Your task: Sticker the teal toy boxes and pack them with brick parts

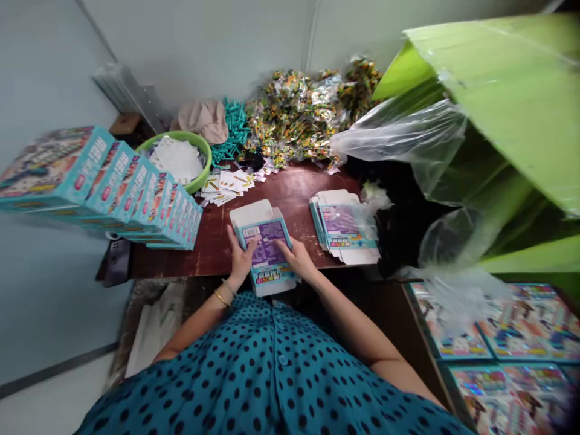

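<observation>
Between my two hands is a teal and purple printed cardboard box (266, 248), looking flat, with white end flaps sticking out at its far and near ends. My left hand (241, 260) grips its left edge, thumb on the printed face. From the right, my right hand (296, 260) holds the opposite edge, its thumb also lying on top. Whether it is one box or several pressed together I cannot tell. To the right on the table lies a pile of similar flat boxes (342, 226), with clear plastic partly over it.
A tall row of packed boxes (136, 187) stands at left beside a phone (118, 263). Behind are a green basin (206, 151), printed cards (226, 186), teal sticks (233, 130) and bagged colourful pieces (299, 115). A green carton (507, 78) and filled box (498, 338) flank the right.
</observation>
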Available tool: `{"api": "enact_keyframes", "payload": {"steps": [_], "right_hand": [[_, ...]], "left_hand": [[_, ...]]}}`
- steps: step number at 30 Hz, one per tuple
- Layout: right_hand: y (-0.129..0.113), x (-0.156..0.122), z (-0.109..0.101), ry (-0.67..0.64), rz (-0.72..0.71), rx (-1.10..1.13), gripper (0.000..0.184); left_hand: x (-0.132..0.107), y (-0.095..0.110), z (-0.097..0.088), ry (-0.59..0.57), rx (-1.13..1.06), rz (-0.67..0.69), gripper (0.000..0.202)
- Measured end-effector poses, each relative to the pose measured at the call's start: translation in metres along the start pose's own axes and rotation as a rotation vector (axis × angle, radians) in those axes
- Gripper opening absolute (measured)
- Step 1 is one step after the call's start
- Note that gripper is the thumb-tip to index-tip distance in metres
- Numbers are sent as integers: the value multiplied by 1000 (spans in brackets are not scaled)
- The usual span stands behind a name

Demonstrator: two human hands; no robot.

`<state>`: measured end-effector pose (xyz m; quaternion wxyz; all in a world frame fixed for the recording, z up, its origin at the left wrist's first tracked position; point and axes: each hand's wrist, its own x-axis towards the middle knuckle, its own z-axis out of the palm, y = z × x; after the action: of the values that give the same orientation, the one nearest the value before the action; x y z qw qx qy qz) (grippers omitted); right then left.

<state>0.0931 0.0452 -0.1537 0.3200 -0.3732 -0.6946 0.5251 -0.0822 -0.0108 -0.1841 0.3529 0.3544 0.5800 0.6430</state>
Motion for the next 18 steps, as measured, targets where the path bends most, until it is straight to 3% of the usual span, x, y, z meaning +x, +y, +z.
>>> {"api": "enact_keyframes", "payload": {"steps": [3,6,8,10,14,16,18], "right_hand": [[18,-6,9,74,-36,37,51],[34,-8,16,256,-100,-16,54],[44,-9,20,191,-81,-42,47],[52,-9,21,45,-18,-78,51],[59,2,17,-113,31,-145,62],[55,17,12,-166,13,-144,57],[45,36,8,-175,-19,-170,44]], "left_hand": [[17,14,-25,30,146,133,88],[17,16,-46,-139,278,124,61],[8,10,-52,-209,309,65,50],[-2,2,-52,-195,309,-4,41],[-9,-3,-47,-67,252,-142,36],[-4,1,-45,25,128,-219,24],[5,6,-45,73,-50,-330,36]]}}
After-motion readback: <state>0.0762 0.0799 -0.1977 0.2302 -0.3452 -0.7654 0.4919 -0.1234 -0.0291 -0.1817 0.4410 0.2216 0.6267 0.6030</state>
